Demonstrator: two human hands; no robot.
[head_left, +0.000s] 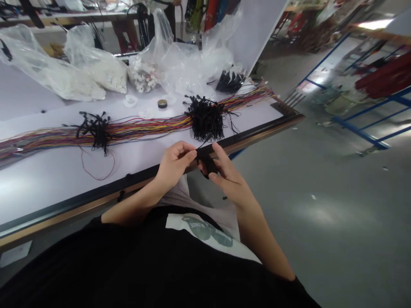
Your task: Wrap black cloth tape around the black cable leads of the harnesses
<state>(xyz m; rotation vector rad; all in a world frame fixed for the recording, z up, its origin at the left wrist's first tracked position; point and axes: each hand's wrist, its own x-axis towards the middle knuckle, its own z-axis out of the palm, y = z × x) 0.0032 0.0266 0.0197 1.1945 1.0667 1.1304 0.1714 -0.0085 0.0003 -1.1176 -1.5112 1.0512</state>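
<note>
Just over the table's front edge, my left hand (175, 164) pinches a thin black cable between thumb and forefinger. That cable seems to lead up to the thick clump of black cables with connectors (207, 119) beyond my hands. Close beside it, my right hand (229, 175) is curled around a black roll of tape (209, 166), with the forefinger stretched upward. The fingers hide part of the roll. A long bundle of red, yellow and dark wires (147, 127) lies along the table, with a second black connector cluster (96, 130) at the left.
Clear plastic bags of small white parts (146, 77) line the back of the white table (138, 158). Near them lie a small tape roll (162, 103) and a bag of black parts (230, 81). Blue-framed racks (362, 128) stand on the floor at right.
</note>
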